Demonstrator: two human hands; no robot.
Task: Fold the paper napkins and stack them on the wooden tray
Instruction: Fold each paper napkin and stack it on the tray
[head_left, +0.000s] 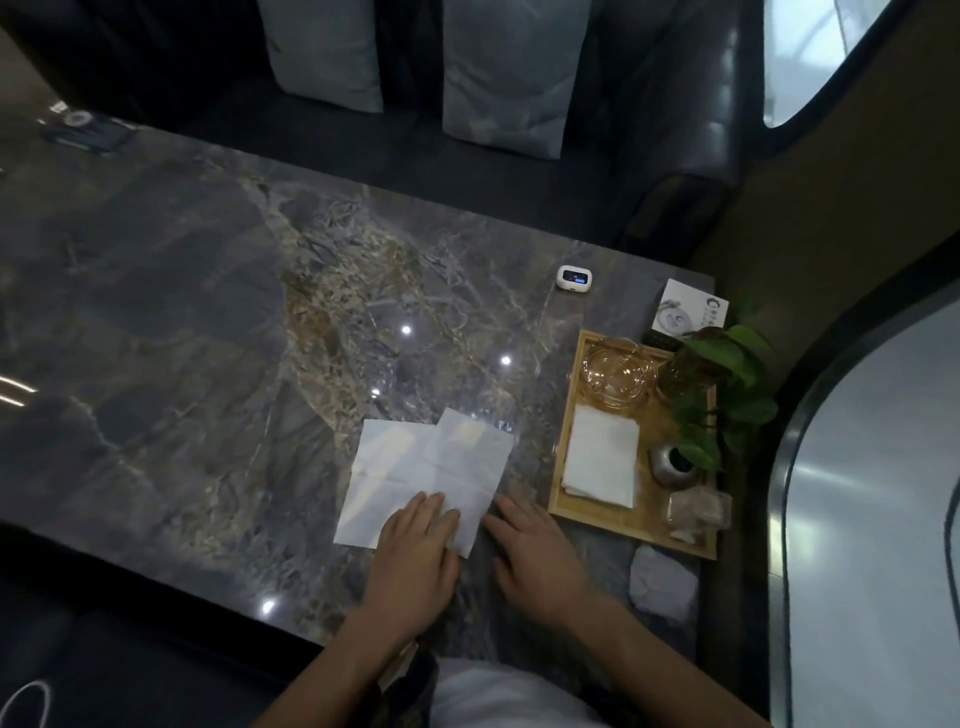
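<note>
- Left hand (418, 551) lies flat, fingers spread, pressing the unfolded napkins (426, 470).
- Right hand (535, 553) rests open on the table, just beside them.
- Wooden tray (641, 525) beyond right hand holds folded napkins (602, 462).

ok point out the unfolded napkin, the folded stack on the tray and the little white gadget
unfolded napkin (415, 467), head view, on its creased middle
folded stack (602, 462), head view, on the top sheet's centre
wooden tray (631, 527), head view, on its near rim
white gadget (570, 277), head view, on its screen face
</note>
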